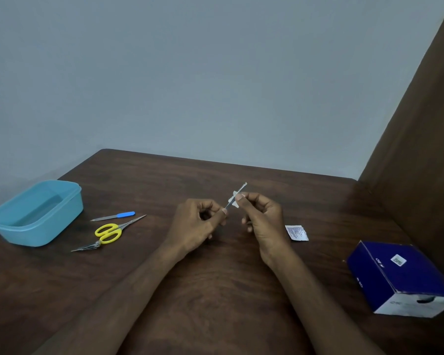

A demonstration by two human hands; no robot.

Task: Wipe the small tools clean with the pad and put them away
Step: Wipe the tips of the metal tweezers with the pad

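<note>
Four small tools, one tub, one box, one wrapper.

A single head-worn wide-angle view looks forward and down from the person's seat across the dark brown wooden counter, near enough that both forearms fill the foreground, facing the pale blue-grey wall.

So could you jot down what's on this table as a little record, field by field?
left hand: pinches lower end of thin metal tool
right hand: holds white pad around the tool
blue tub: open, far left
waiting tools: nail file, yellow scissors, clippers
torn sachet: right of hands
blue box: near right
</note>
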